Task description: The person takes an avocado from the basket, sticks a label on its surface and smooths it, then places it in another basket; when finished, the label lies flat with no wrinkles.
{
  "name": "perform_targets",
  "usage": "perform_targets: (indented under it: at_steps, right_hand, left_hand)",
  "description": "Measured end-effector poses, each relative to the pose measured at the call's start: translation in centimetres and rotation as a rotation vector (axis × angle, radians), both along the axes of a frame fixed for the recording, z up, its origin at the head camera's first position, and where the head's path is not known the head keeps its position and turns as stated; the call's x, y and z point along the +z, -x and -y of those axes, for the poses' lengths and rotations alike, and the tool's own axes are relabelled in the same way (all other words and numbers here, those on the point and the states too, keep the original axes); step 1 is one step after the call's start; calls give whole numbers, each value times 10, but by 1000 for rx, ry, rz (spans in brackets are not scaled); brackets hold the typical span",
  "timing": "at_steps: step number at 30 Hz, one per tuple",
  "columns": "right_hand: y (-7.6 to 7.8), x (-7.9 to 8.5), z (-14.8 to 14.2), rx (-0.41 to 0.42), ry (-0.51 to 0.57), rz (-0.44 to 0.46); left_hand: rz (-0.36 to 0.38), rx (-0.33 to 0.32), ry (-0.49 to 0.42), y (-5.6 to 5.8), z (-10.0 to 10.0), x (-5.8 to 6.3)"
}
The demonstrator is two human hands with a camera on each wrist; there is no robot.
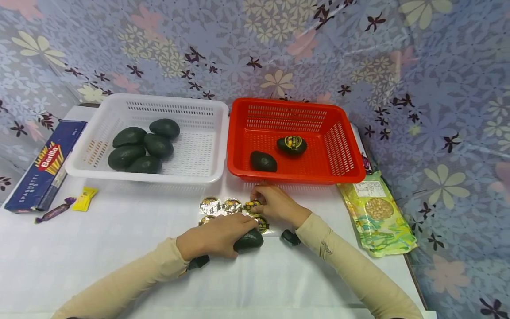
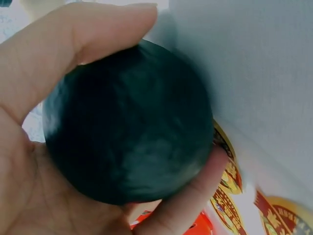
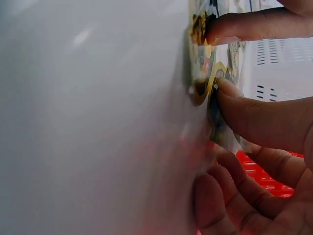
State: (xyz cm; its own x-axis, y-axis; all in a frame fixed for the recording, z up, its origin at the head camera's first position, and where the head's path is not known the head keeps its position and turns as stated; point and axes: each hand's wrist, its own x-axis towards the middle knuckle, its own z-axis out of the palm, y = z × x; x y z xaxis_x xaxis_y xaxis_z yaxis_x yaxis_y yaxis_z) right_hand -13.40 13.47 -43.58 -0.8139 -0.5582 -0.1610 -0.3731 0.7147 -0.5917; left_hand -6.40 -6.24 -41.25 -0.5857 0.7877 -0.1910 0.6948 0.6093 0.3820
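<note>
In the head view, my left hand (image 1: 219, 232) holds a dark green avocado (image 1: 249, 240) just in front of a sheet of round gold and black stickers (image 1: 232, 205). The left wrist view shows thumb and fingers wrapped around this avocado (image 2: 129, 127), with stickers (image 2: 227, 210) beyond it. My right hand (image 1: 279, 204) is at the right part of the sheet. Seen from the right wrist, its thumb (image 3: 254, 115) presses at the edge of a sticker (image 3: 217, 120), and the other fingers curl below. The underside of that grip is hidden.
Behind the sheet stand a white basket (image 1: 191, 178) with several avocados and a red basket (image 1: 287, 178) with two, one stickered. A spaghetti box (image 1: 45, 166) and wrapped candies (image 1: 85, 199) lie left, a green-yellow bag (image 1: 378, 217) right. A small dark piece (image 1: 290, 237) sits near the right wrist.
</note>
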Motion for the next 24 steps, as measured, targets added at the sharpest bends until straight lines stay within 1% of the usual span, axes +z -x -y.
perform_targets:
  at_steps: [2,4,9,12,15,17,20,24]
  right_hand:
    - [0,0,0,6,5,-5]
    - [1,0,1,4,9,9]
    - [1,0,2,17,-8,30]
    - [1,-1,3,34,-25,21]
    - [2,-1,4,34,-28,28]
    - [2,-1,4,39,-11,32]
    - [2,-2,1,35,40,60]
    - [5,-4,-5,3,112,99]
  left_hand:
    - [-10,0,-2,-1,0,0]
    - [-14,-3,-10,-1,0,-1]
    - [-10,-10,-21,0,0,-1]
    - [-12,-10,-19,-1,-1,-1]
    - [-13,-4,-17,-3,-1,-1]
    - [-12,-1,-16,-2,-1,-1]
    - [-7,-6,-20,-1,0,1]
    - [-4,-10,-24,-1,0,3]
